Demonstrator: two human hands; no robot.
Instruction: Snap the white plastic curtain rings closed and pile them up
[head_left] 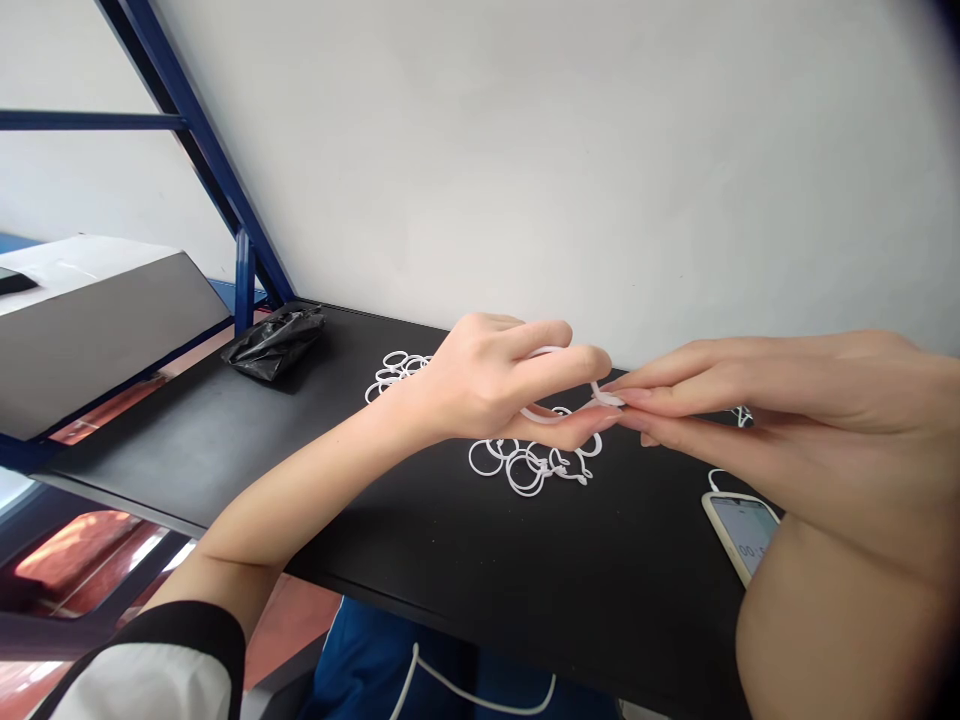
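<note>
My left hand (517,380) is closed around a white ring (536,413) above the black table, with part of the ring hidden by the fingers. At the ring's right side my right hand (697,390) pinches its small end between thumb and fingertips. The fingertips of both hands meet there. Below them, several white rings with small tabs (525,472) lie in a loose cluster on the table. Another group of white rings (390,378) is partly hidden behind my left forearm.
A crumpled black plastic bag (276,342) lies at the table's far left. A phone (742,530) with a white cable is at the right, partly covered by my right arm. The black table (450,550) meets a pale wall (562,180); a blue metal frame (217,150) stands at the left.
</note>
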